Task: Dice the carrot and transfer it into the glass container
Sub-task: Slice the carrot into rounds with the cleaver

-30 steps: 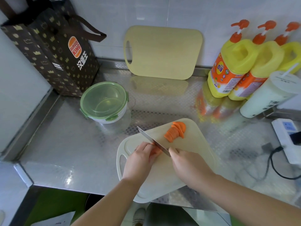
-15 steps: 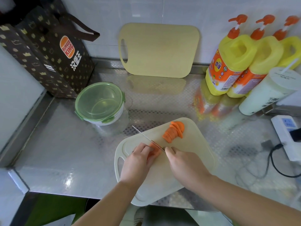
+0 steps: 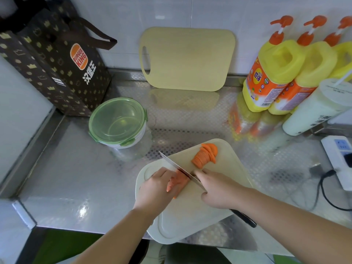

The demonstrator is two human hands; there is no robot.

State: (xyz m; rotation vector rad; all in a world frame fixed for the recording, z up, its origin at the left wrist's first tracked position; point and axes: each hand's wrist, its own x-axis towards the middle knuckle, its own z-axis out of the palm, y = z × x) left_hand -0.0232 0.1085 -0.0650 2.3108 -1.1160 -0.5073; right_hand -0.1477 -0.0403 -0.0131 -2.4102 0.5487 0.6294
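Observation:
On the white cutting board [image 3: 192, 218] my left hand [image 3: 156, 187] holds down a piece of carrot [image 3: 178, 182] with curled fingers. My right hand [image 3: 217, 189] grips a knife [image 3: 176, 167] by its black handle, and the blade lies against the right end of that carrot. A row of cut carrot slices [image 3: 205, 154] lies farther back on the board. The glass container [image 3: 119, 123] stands to the left behind the board with its green lid on.
A second, yellowish cutting board [image 3: 187, 58] leans on the back wall. A dark paper bag [image 3: 55, 61] stands at back left. Yellow detergent bottles [image 3: 274, 75] and a white cup [image 3: 316, 109] crowd the back right. A power strip [image 3: 341, 159] with cable lies at right.
The knife blade has come down along the carrot piece under my left hand. Both hands stay almost where they were; the sliced pile has not moved.

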